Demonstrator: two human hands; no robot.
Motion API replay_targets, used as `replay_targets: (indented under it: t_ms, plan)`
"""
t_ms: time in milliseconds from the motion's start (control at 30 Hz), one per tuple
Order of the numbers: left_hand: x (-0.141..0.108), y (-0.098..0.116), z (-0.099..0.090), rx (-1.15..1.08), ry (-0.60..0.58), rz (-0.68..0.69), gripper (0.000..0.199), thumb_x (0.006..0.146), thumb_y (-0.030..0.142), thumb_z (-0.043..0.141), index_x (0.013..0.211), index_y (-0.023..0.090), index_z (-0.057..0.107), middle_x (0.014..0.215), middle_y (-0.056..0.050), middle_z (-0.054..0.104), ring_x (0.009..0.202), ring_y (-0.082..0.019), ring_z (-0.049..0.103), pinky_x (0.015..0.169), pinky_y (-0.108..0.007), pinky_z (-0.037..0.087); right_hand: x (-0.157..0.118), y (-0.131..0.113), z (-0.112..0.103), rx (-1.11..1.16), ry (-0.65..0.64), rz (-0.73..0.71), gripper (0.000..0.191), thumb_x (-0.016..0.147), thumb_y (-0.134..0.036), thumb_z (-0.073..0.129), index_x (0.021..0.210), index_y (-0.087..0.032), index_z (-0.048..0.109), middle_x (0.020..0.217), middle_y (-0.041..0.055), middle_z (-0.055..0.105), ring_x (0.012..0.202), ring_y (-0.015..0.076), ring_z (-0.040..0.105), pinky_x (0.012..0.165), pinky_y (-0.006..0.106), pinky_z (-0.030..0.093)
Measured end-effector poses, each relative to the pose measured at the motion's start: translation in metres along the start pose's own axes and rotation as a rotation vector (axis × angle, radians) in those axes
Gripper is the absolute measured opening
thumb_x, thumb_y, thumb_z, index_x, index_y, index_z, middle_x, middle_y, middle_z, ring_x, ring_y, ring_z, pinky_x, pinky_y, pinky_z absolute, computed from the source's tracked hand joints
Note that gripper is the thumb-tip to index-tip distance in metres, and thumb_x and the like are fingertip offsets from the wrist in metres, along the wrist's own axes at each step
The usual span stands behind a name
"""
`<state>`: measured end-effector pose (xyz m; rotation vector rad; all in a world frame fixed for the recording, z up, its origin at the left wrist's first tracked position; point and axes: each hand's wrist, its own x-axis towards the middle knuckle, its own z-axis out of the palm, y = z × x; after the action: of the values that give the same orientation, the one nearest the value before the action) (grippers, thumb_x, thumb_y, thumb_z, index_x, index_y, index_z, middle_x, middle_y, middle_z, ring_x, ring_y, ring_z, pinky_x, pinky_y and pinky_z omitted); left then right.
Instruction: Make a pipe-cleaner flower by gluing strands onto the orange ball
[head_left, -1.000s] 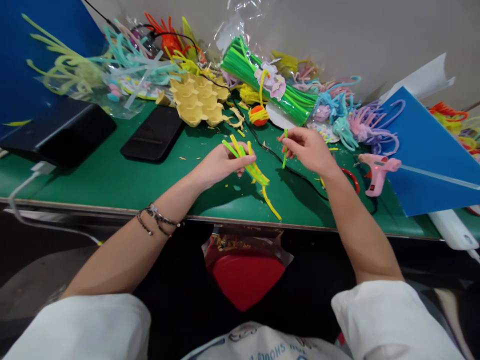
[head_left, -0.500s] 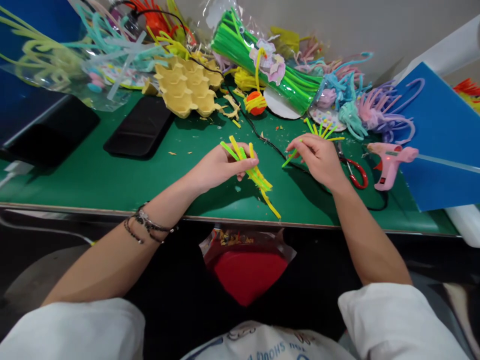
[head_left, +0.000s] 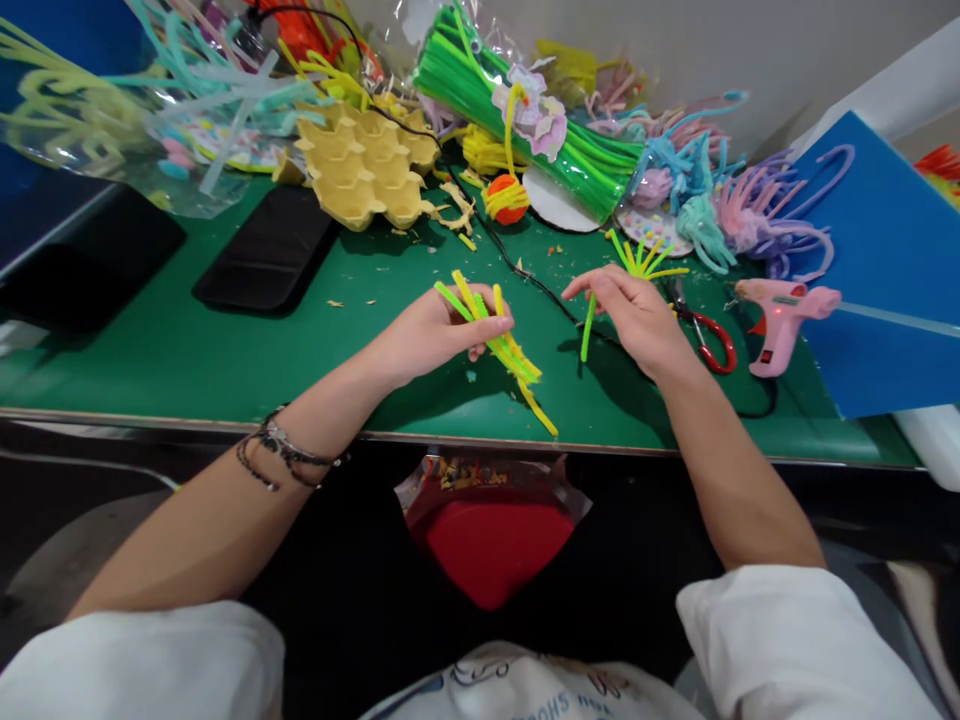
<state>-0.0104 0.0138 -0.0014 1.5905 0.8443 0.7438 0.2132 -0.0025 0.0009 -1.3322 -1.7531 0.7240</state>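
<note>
My left hand (head_left: 465, 325) is closed around a small bunch of yellow and green pipe cleaners (head_left: 517, 358), which stick out above the fingers and below the thumb. One yellow piece hangs lower than the others. In my right hand (head_left: 634, 315), thumb and fingers pinch a short green pipe cleaner (head_left: 587, 335) that points down toward the green tabletop (head_left: 405, 410). Just beyond that hand shows a fan of green and yellow pipe cleaners (head_left: 641, 258); its lower part is hidden, so I cannot tell whether the hand touches it.
Red-handled scissors (head_left: 712, 345) and a pink glue gun (head_left: 787, 320) lie to the right. A yellow egg carton (head_left: 364, 170), a bag of green pipe cleaners (head_left: 525, 120) and an orange ball wound with yellow (head_left: 507, 200) stand behind. A black phone (head_left: 266, 250) rests at left.
The green pipe cleaner in my right hand has swung from slanting left to hanging nearly straight down. My left hand keeps its bunch almost unmoved. The view has shifted slightly.
</note>
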Motion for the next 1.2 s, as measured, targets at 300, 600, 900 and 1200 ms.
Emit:
replay_targets:
  t_ms: [300, 600, 900, 1200]
  plan:
    - [-0.001, 0.001, 0.001, 0.02, -0.081, -0.026, 0.019, 0.071, 0.029, 0.062, 0.073, 0.011, 0.057, 0.061, 0.005, 0.052, 0.046, -0.003, 0.046, 0.044, -0.014, 0.039, -0.007, -0.011, -0.001, 0.162, -0.113, -0.027, 0.04, 0.088, -0.051, 0.046, 0.077, -0.016, 0.062, 0.063, -0.0026, 0.052, 0.055, 0.0043, 0.046, 0.051, 0.016, 0.037]
    - [-0.002, -0.002, 0.003, -0.015, -0.117, -0.065, 0.02, 0.069, 0.029, 0.065, 0.074, 0.011, 0.059, 0.061, 0.004, 0.055, 0.046, -0.002, 0.044, 0.043, -0.014, 0.039, -0.015, -0.02, 0.009, 0.186, -0.225, -0.17, 0.041, 0.096, -0.041, 0.035, 0.067, -0.016, 0.05, 0.062, -0.0036, 0.046, 0.053, 0.0031, 0.04, 0.049, 0.016, 0.032]
    - [-0.003, -0.003, 0.009, -0.082, -0.165, -0.079, 0.024, 0.068, 0.032, 0.07, 0.075, 0.01, 0.063, 0.064, 0.002, 0.06, 0.049, -0.003, 0.046, 0.044, -0.014, 0.041, -0.024, -0.029, 0.024, 0.073, -0.182, -0.272, 0.035, 0.097, -0.033, 0.035, 0.07, -0.017, 0.049, 0.062, -0.0041, 0.045, 0.055, 0.0044, 0.04, 0.053, 0.018, 0.033]
    - [-0.003, -0.002, 0.015, -0.113, -0.161, -0.076, 0.019, 0.067, 0.027, 0.07, 0.073, 0.011, 0.061, 0.06, 0.004, 0.058, 0.048, -0.003, 0.047, 0.044, -0.012, 0.042, -0.025, -0.032, 0.027, 0.158, -0.137, -0.275, 0.033, 0.096, -0.031, 0.037, 0.072, -0.017, 0.055, 0.066, -0.0031, 0.052, 0.056, 0.0037, 0.043, 0.053, 0.017, 0.036]
